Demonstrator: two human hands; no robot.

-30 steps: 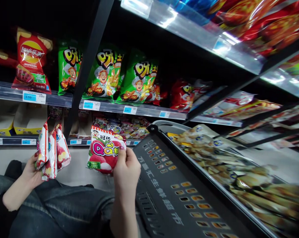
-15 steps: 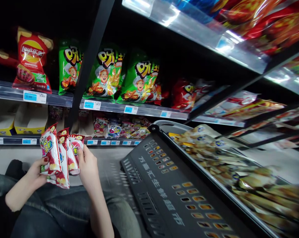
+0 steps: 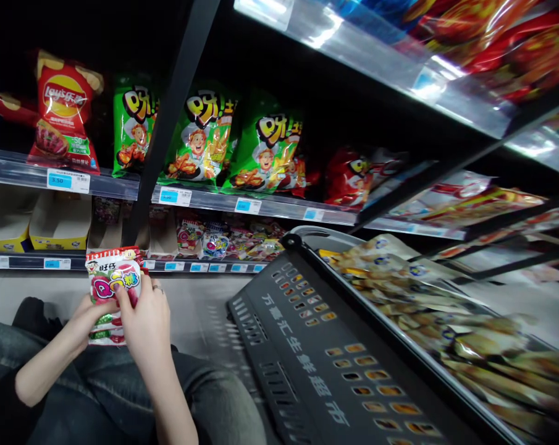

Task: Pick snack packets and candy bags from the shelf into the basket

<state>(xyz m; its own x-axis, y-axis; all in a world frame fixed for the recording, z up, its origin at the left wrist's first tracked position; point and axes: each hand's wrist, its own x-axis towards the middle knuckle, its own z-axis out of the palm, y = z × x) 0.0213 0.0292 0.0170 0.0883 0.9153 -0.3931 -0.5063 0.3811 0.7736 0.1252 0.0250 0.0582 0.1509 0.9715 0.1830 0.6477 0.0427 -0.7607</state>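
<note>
Both my hands hold a small stack of red-and-white candy packets (image 3: pixel 113 281) low at the left, above my knees. My left hand (image 3: pixel 82 321) grips the stack from behind and below. My right hand (image 3: pixel 144 318) closes on its front right edge, thumb across the top packet, a ring on one finger. The top packet faces me with pink lettering and a lychee picture.
A dark plastic shopping basket (image 3: pixel 307 346) full of yellow-wrapped snacks stands close on the right. Green snack bags (image 3: pixel 200 139) and a red chip bag (image 3: pixel 63 114) line the upper shelf with price tags (image 3: pixel 68 180). More small candy packets (image 3: pixel 214 241) sit on the bottom shelf.
My right hand brought its single packet left and joined it to those in my left hand. The packets, fanned out half a second ago, are now squared into one stack facing me.
</note>
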